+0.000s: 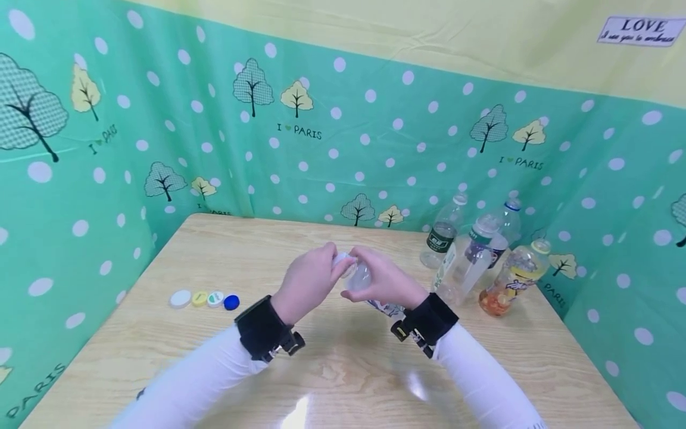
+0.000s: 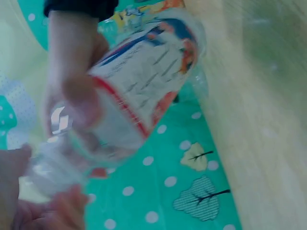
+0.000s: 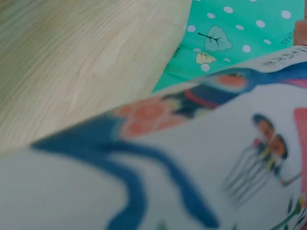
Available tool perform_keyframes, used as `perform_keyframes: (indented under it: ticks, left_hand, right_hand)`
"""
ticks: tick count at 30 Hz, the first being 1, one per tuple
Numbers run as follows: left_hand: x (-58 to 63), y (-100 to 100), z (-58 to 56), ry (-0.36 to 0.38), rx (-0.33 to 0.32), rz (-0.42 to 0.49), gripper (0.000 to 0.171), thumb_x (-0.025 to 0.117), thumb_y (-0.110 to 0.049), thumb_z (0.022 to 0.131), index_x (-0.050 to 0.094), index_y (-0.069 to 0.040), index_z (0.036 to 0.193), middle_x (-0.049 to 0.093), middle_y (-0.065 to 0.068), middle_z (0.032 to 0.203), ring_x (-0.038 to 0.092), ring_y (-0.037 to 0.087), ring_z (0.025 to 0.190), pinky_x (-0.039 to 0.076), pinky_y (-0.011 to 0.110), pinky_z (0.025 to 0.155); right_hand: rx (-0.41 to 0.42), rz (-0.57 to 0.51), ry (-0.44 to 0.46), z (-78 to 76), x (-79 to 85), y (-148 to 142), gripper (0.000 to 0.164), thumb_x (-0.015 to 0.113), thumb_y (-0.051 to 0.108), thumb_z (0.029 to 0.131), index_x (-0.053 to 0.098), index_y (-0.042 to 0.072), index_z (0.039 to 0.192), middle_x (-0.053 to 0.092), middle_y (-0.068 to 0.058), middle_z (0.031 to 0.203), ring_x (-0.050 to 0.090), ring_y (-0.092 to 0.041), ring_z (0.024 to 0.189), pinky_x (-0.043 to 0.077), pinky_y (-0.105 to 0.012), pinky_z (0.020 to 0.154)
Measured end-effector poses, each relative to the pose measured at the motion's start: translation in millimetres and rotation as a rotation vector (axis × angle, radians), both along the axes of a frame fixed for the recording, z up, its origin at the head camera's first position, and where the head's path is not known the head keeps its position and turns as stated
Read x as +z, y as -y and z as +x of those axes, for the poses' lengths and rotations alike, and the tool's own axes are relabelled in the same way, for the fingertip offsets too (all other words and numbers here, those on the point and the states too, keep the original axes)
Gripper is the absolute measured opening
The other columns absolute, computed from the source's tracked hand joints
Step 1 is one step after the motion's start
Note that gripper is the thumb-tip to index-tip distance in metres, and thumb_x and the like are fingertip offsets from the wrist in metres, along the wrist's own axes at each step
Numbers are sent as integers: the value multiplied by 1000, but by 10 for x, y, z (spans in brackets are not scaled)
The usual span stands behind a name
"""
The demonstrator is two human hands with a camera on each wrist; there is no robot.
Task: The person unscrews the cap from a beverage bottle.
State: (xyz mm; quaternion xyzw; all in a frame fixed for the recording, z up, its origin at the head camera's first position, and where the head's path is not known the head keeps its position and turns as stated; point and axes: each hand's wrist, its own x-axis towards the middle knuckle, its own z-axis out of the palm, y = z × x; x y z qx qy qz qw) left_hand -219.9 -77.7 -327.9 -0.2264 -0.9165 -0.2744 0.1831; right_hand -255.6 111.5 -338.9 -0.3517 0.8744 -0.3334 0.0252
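Observation:
A plastic bottle (image 1: pixel 362 277) is held tilted over the table, its neck toward my left hand (image 1: pixel 308 280). My left fingers and thumb pinch the white cap (image 1: pixel 339 258) at its mouth. My right hand (image 1: pixel 384 279) grips the clear upper part below the neck. In the left wrist view, the bottle's white label (image 2: pixel 144 72) shows a red band and coloured pictures. The same printed label (image 3: pixel 192 158) fills most of the right wrist view, where the right hand's hold is hidden.
Several loose caps stand in a row at left, among them a yellow cap (image 1: pixel 200 298) and a blue cap (image 1: pixel 231 302). Uncapped bottles cluster at right, including one with a dark label (image 1: pixel 440 238) and one with orange remains (image 1: pixel 509 283). A dotted green cloth (image 1: pixel 321 161) hangs behind the table.

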Motion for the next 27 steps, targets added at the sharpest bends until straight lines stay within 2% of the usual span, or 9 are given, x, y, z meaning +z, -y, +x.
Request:
perform_keyframes:
  ticks: [2, 4, 9, 11, 16, 20, 23, 25, 27]
  left_hand:
    - [-28, -20, -6, 71, 61, 60, 41, 51, -42, 99, 49, -11, 74, 38, -4, 58, 40, 13, 49, 32, 25, 44]
    - [-58, -25, -17, 109, 67, 120, 36, 50, -41, 99, 51, -12, 77, 40, -4, 60, 41, 12, 50, 32, 25, 45]
    - [-41, -13, -41, 100, -43, 112, 26, 50, -36, 100, 62, -18, 115, 68, 0, 97, 64, 14, 78, 55, 34, 71]
    - [15, 10, -42, 105, -101, 68, 30, 48, -34, 102, 60, -19, 125, 68, 2, 113, 66, 17, 94, 55, 38, 85]
    - [159, 78, 1, 173, -207, -30, 31, 49, -16, 102, 53, -9, 132, 64, 7, 119, 61, 19, 108, 52, 36, 94]
    - [167, 46, 32, 115, -171, -92, 23, 52, -10, 100, 50, 0, 121, 64, 8, 93, 61, 17, 78, 55, 29, 69]
    - [108, -7, 32, 37, -70, -125, 22, 51, -19, 101, 50, 3, 103, 53, 3, 65, 50, 15, 51, 43, 25, 44]
    - [68, -33, 22, 3, 9, -146, 32, 50, -29, 102, 50, 2, 92, 44, 1, 55, 45, 15, 43, 36, 27, 37]
    - [41, -42, 9, -11, 61, -142, 37, 50, -34, 101, 54, 0, 85, 45, 1, 56, 47, 16, 46, 39, 30, 39]
  right_hand:
    - [1, 6, -2, 3, 6, 16, 52, 82, 31, 73, 52, 20, 114, 60, 3, 102, 60, -11, 73, 55, -24, 55]
    - [4, 6, 2, 5, 9, 30, 52, 82, 31, 74, 53, 19, 114, 60, 3, 101, 60, -11, 73, 55, -24, 56]
    - [-21, 9, 31, 11, 33, 18, 61, 82, 28, 74, 51, 15, 124, 59, 0, 105, 60, -13, 76, 55, -25, 57]
    - [-33, 12, 29, 3, 34, -1, 64, 82, 29, 74, 50, 15, 127, 59, 0, 106, 59, -13, 78, 55, -25, 58]
    - [-52, 28, 5, -25, 20, -27, 62, 83, 33, 73, 52, 15, 123, 59, 1, 102, 59, -13, 78, 55, -25, 57]
    - [-41, 47, -11, -39, 50, -20, 57, 83, 33, 73, 52, 14, 117, 60, 1, 100, 58, -13, 75, 54, -25, 56]
    - [-32, 57, -28, -42, 74, -7, 52, 83, 31, 73, 53, 15, 113, 59, -1, 98, 57, -13, 74, 53, -24, 55]
    - [-28, 59, -22, -44, 72, -3, 52, 83, 31, 73, 52, 16, 112, 61, -3, 99, 58, -13, 74, 53, -24, 55]
    - [-22, 62, -9, -41, 62, 2, 52, 82, 32, 73, 52, 16, 112, 61, -6, 99, 58, -13, 74, 54, -24, 55]
